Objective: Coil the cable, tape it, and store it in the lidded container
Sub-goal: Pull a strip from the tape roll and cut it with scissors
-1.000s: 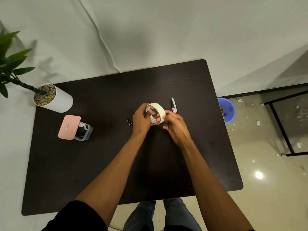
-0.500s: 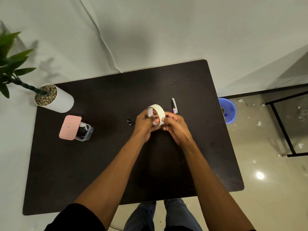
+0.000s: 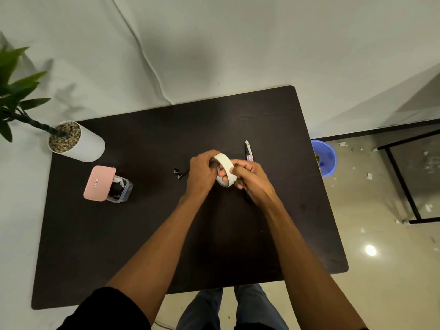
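Observation:
Both hands hold a cream roll of tape (image 3: 223, 164) above the middle of the dark table (image 3: 142, 234). My left hand (image 3: 202, 173) grips its left side, with fingers through the core. My right hand (image 3: 250, 178) pinches the roll's right rim. A small black cable (image 3: 179, 173) lies on the table just left of my left hand; only its end shows. The clear container (image 3: 120, 190) with a pink lid (image 3: 99, 182) stands at the table's left, lid on top.
A utility knife (image 3: 249, 151) lies just beyond my right hand. A white pot (image 3: 78, 144) with a plant stands at the far left corner. On the floor to the right are a blue bucket (image 3: 327, 158) and a black metal frame (image 3: 404, 186).
Both hands have turned the tape roll slightly and shifted a little toward me. The cable, knife and container have not moved.

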